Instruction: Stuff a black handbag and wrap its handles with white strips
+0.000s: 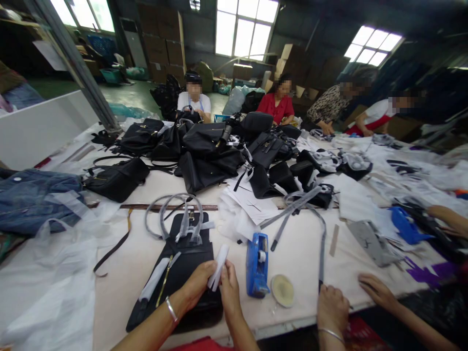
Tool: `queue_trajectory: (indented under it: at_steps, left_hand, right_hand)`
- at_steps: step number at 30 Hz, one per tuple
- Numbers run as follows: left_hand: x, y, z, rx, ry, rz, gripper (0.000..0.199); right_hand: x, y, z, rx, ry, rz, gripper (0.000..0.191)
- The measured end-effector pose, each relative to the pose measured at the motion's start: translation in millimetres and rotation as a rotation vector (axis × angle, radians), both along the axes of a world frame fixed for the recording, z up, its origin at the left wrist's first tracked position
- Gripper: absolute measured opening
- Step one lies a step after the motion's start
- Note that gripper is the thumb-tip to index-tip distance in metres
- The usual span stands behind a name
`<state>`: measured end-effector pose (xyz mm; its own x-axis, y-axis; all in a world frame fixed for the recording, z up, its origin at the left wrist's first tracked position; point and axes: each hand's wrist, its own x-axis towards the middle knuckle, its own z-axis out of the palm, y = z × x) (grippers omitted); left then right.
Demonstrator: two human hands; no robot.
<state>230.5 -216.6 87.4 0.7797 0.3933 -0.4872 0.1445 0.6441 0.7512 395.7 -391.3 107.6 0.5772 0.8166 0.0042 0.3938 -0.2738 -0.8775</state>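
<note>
My left hand [200, 283] and my right hand [229, 285] are closed on a folded strip of white paper [221, 263], one on each side of it. Below them a black backpack [193, 256] lies flat on the table. Its looped handles are wrapped in grey film, and white wrapping [154, 280] lies beside its gold zipper [164, 282]. Just right of my hands stands a blue tape dispenser [257, 268]. A round yellowish roll of tape [282, 290] rests next to it.
Black bags [204, 146] are heaped across the table's far half. A co-worker's hand [332, 307] is close on the right, by a grey-wrapped strap [322, 243]. A denim garment [36, 200] lies left. Several people sit or stand opposite.
</note>
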Motion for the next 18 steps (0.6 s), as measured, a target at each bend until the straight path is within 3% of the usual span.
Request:
queue_trajectory:
  at_steps: [3,6,9,11,14,18]
  left_hand:
    - [-1,-2,0.9,0.033,0.000,0.025,0.039]
    - [-4,-2,4.6,0.048,0.024,0.041,0.040]
    - [-5,-2,6.0,0.048,0.066,0.073,0.039]
    - [-5,-2,3.6,0.046,0.088,0.103,0.038]
    - [-3,-3,-4.2,0.035,0.110,0.169,0.036]
    - [5,-7,-13.0,0.032,0.102,0.235,0.033]
  right_hand:
    - [41,-49,29.0,-0.033,-0.160,-0.081,0.020]
    - [49,-61,39.0,-0.065,-0.306,-0.133,0.017]
    - [6,-24,25.4,-0.078,-0.321,-0.107,0.023]
    - [-37,17,7.8,-0.088,-0.325,-0.086,0.032]
    - [-91,70,-21.4,-0.134,-0.317,-0.106,0.030]
    - [-118,93,-52.0,-0.169,-0.323,-0.173,0.041]
